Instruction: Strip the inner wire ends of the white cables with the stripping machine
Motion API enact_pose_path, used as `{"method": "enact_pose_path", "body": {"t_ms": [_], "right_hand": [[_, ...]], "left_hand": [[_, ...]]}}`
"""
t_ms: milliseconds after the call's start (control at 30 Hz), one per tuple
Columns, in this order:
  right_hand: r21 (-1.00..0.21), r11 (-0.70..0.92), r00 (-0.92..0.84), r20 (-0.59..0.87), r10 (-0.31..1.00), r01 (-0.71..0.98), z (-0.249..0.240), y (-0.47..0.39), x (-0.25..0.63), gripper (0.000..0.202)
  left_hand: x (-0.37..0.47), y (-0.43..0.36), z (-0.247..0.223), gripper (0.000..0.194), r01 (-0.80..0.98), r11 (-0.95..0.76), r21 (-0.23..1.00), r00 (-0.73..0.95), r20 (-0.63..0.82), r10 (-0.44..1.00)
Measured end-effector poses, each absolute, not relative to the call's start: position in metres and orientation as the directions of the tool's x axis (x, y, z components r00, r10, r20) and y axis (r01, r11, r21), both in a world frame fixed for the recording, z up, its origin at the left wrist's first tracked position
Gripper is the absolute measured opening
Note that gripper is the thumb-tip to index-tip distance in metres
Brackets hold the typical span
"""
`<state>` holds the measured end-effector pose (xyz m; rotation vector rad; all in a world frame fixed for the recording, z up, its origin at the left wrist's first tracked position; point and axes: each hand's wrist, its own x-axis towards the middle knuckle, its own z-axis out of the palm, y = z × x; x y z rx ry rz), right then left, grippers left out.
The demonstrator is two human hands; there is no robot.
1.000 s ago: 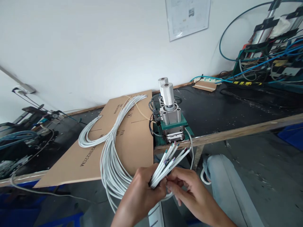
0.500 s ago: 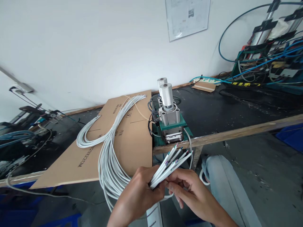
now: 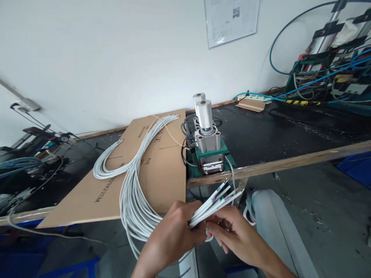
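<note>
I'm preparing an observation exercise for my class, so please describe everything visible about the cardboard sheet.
The cardboard sheet is brown, flat and smooth-looking, with dark printed lettering, symbols and thin lines. It lies on the black bench, its near edge jutting past the bench's front. White cables curve across it and run off that edge. A thin tan tube crosses its far right part, near a metal device.

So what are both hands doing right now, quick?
Left hand: closed, holding a bunch of white cables.
Right hand: fingers curled in right by the cables; I can't tell if it's gripping one.
</note>
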<state>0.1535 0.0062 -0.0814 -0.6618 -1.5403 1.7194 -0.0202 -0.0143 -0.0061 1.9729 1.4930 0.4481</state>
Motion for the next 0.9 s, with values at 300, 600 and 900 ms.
{"method": "enact_pose_path", "body": {"t_ms": [300,600,900], "right_hand": [[-0.924,-0.209,-0.627,0.042,0.778,-0.321,-0.090,0.001,0.147,0.038],[-0.782,-0.266,-0.516,0.083,0.852,-0.564,-0.110,0.000,0.126,0.039],[-0.678,-0.277,-0.433,0.067,0.899,-0.681,-0.118,-0.009,0.108,0.038]], "left_hand": [[-0.020,-0.013,-0.007,0.012,0.650,-0.071,0.757,0.277,-0.149,0.949],[-0.018,-0.016,-0.011,0.011,0.569,0.027,0.822,0.151,-0.137,0.979],[-0.017,-0.020,-0.013,0.019,0.505,0.028,0.863,0.103,-0.092,0.990]]}}
